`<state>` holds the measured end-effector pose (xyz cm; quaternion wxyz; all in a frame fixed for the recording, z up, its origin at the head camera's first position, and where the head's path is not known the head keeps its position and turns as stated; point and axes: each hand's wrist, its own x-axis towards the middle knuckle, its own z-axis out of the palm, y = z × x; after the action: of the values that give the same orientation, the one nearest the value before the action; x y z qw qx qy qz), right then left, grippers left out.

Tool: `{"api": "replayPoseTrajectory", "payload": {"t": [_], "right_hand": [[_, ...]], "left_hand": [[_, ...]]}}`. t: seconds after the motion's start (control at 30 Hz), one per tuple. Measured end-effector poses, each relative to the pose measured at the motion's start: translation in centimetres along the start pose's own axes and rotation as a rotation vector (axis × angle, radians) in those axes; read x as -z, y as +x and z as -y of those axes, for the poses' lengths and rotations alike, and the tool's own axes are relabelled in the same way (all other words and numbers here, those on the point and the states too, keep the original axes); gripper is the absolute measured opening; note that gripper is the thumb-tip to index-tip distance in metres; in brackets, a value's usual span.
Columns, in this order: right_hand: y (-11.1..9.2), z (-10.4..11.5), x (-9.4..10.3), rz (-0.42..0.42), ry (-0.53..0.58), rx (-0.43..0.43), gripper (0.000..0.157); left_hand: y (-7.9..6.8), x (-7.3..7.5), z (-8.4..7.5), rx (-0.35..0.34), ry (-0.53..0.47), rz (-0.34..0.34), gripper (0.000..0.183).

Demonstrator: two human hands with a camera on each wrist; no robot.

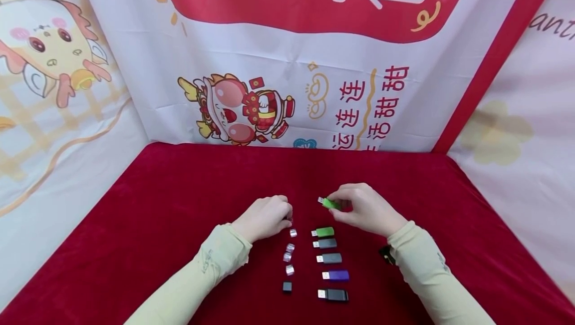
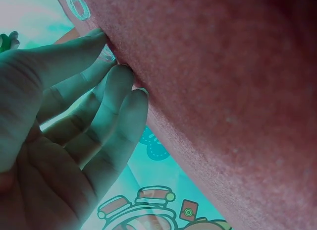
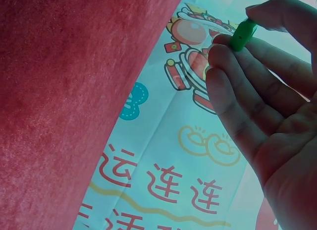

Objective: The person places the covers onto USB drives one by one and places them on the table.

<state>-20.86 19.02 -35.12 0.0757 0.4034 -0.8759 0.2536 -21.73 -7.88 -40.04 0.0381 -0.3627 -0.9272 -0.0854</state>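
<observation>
My right hand (image 1: 366,207) pinches a green USB flash drive (image 1: 330,203) above the table, its metal plug pointing left. In the right wrist view the drive's green end (image 3: 242,35) shows between thumb and fingertips. My left hand (image 1: 266,217) is low at the table, left of the drive. In the left wrist view its thumb and fingers close around a small clear cap (image 2: 107,53), partly hidden. Below that hand lies a clear cap (image 1: 293,233). A second green USB flash drive (image 1: 323,232) lies below the right hand.
On the red cloth (image 1: 202,180), a column of drives continues with two grey ones, a purple drive (image 1: 336,275) and a black drive (image 1: 333,294). Several clear caps and a black cap (image 1: 287,287) lie left of them. A dark object (image 1: 386,254) is partly under the right sleeve.
</observation>
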Motion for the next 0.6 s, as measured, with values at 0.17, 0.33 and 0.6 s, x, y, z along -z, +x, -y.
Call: {"api": "replayPoseTrajectory", "payload": {"t": [0.17,0.33,0.6], "right_hand": [[-0.03,0.03,-0.01,0.000,-0.010,-0.002,0.020],[-0.03,0.20,-0.04,0.004,-0.016,-0.011,0.020],[0.08,0.12,-0.05,0.008,-0.022,-0.007,0.019]], "left_hand": [[0.04,0.00,0.15,-0.013,0.000,-0.006,0.005],[-0.08,-0.04,0.10,-0.020,0.008,-0.025,0.007],[0.01,0.15,-0.07,-0.002,-0.004,-0.003,0.005]]}}
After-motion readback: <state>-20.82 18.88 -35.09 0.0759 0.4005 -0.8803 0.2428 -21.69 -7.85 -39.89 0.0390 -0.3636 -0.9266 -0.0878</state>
